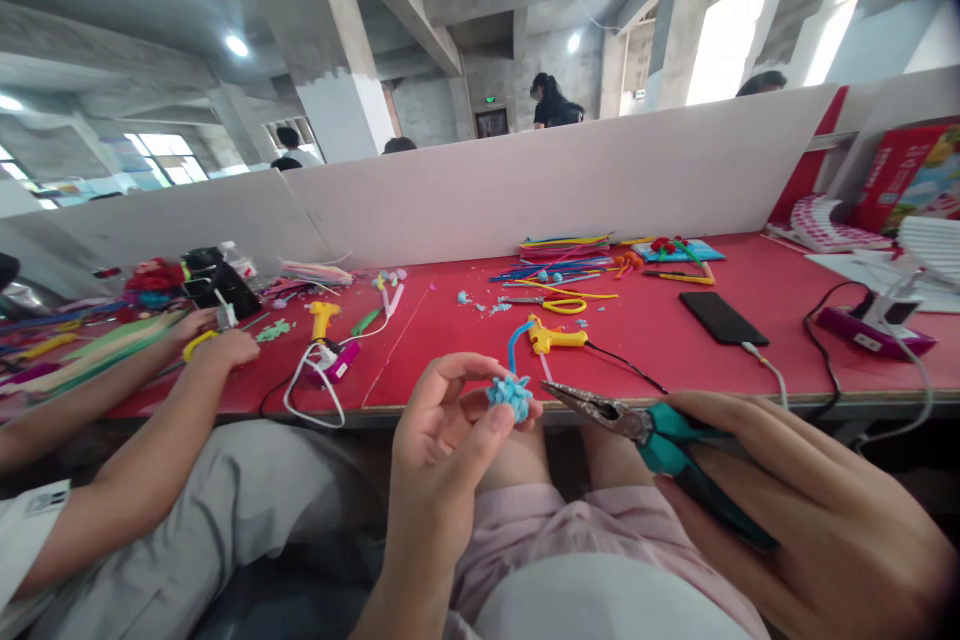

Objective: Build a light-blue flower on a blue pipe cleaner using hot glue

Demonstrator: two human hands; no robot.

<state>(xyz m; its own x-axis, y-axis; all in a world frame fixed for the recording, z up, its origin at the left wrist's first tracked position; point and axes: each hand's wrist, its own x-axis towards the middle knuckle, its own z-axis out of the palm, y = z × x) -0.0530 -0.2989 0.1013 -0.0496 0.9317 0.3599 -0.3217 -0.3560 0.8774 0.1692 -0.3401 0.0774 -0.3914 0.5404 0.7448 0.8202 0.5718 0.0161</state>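
Observation:
My left hand [450,450] pinches a small light-blue spiky pompom [509,397] between thumb and fingers, in front of the table's edge. A blue fuzzy stem [517,342] rises behind it; I cannot tell whether the two are joined. In my right hand [810,490] is a pair of needle-nose pliers [660,435] with teal handles, its tip pointing left towards the pompom but apart from it. The jaws look closed or nearly so, with nothing visible in them. A yellow glue gun [555,336] lies just beyond my hands on the red table [450,340].
Yellow-handled scissors [564,305], blue scraps [495,307] and a pile of pipe cleaners [562,255] lie farther back. On the right are a black phone [722,318] and a purple power strip [874,332]. To the left, a co-worker's hands [225,345] work near another yellow glue gun [323,320].

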